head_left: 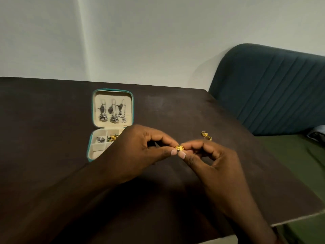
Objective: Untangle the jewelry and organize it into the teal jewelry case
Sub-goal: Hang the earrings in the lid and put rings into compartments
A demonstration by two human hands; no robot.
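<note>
Together left hand (140, 152), right hand (209, 159) pinching gold ring (180, 147)

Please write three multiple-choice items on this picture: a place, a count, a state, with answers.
1. Where in the case do the silver earrings hang? A. lid B. tray C. outside
2. How many loose rings lie on the table? A. one B. two C. four
3. What do the left hand and right hand do? A. pinch one gold ring B. rest flat C. shut the case
Answers: 1 A, they hang on the lid's lining; 2 B, a pair lies right of the hands; 3 A, both pinch it.
</note>
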